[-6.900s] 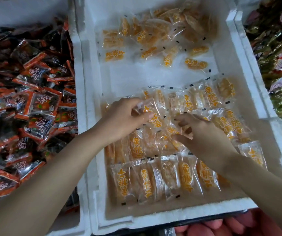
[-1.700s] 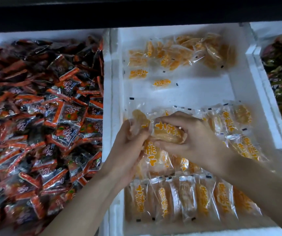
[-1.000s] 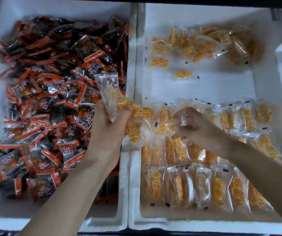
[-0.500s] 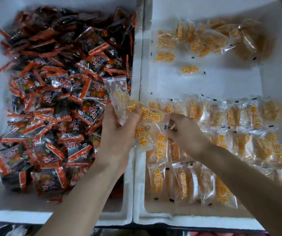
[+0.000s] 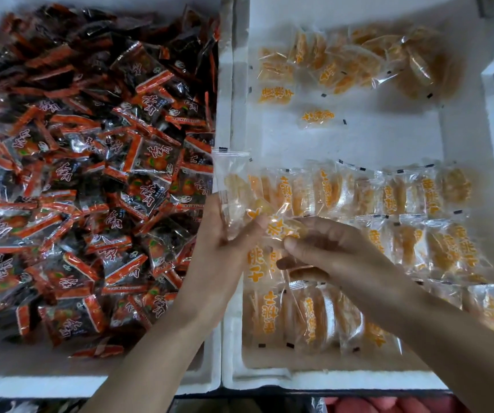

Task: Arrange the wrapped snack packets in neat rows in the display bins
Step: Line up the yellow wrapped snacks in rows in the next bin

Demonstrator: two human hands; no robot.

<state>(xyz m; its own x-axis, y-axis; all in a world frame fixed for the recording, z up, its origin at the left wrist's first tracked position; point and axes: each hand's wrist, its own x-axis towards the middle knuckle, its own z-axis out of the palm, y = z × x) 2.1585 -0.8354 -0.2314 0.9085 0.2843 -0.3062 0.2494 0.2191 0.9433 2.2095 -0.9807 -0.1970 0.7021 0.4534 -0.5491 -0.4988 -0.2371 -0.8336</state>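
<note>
Head view: the right-hand foam bin [image 5: 388, 138] holds three rows of yellow packets [image 5: 412, 198], each with its long axis running front to back. Over the rows' left end, the left hand [image 5: 218, 251] grips a bundle of packets [image 5: 235, 186]. The right hand [image 5: 341, 257], nearer the rows, has its fingers [image 5: 317, 229] pinched on one packet [image 5: 281, 229] that lies crosswise, so it likely needs a quarter turn.
</note>
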